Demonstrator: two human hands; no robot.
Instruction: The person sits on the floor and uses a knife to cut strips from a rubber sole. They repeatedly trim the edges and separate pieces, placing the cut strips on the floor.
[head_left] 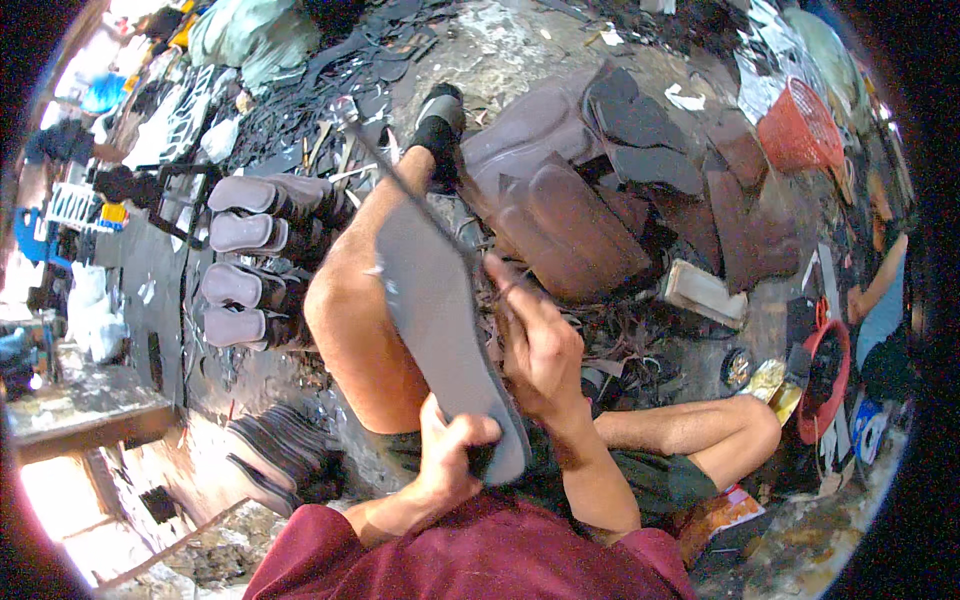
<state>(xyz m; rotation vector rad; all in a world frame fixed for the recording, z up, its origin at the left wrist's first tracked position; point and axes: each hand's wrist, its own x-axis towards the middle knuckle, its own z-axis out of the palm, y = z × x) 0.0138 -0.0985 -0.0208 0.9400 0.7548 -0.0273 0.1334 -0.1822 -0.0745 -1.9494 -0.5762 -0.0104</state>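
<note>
A grey shoe sole (430,290) lies slanted across my raised knee, its narrower end toward my body. My left hand (455,455) grips that near end, thumb on top of it. Against the sole's right edge is my right hand (540,350), index finger stretched along the edge and the other fingers curled; what they hold is hidden. From the upper right edge of the sole a thin dark strip (400,180) runs up and to the left, past my shin.
Stacks of grey soles (240,235) stand at left, with a row of soles (270,450) below. Brown moulded sheets (570,230) lie ahead to the right, near a red basket (800,130) and a pale block (705,293). Dark scraps (360,60) litter the floor.
</note>
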